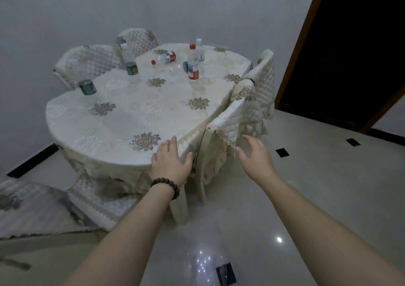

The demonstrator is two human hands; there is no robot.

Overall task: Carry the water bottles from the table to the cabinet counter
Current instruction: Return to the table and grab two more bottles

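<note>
Several clear water bottles stand or lie on a table point(114, 123) covered with a cream floral cloth. A red-capped bottle point(193, 63) stands upright at the far right, with a white-capped bottle point(199, 50) behind it. Another red-capped bottle point(164, 58) lies on its side. Two green-labelled bottles stand at the left, one at the far side point(129, 61) and one nearer point(84, 77). My left hand point(171, 161), with a bead bracelet at the wrist, hovers over the table's near edge, fingers spread, empty. My right hand point(256, 156) is held out beside it, open and empty.
Quilted cream chairs surround the table: one close by at the right point(221, 136), another behind it point(262, 88), two at the far left point(92, 60). A dark doorway point(350, 55) opens at the right. Glossy tiled floor point(306, 198) lies below.
</note>
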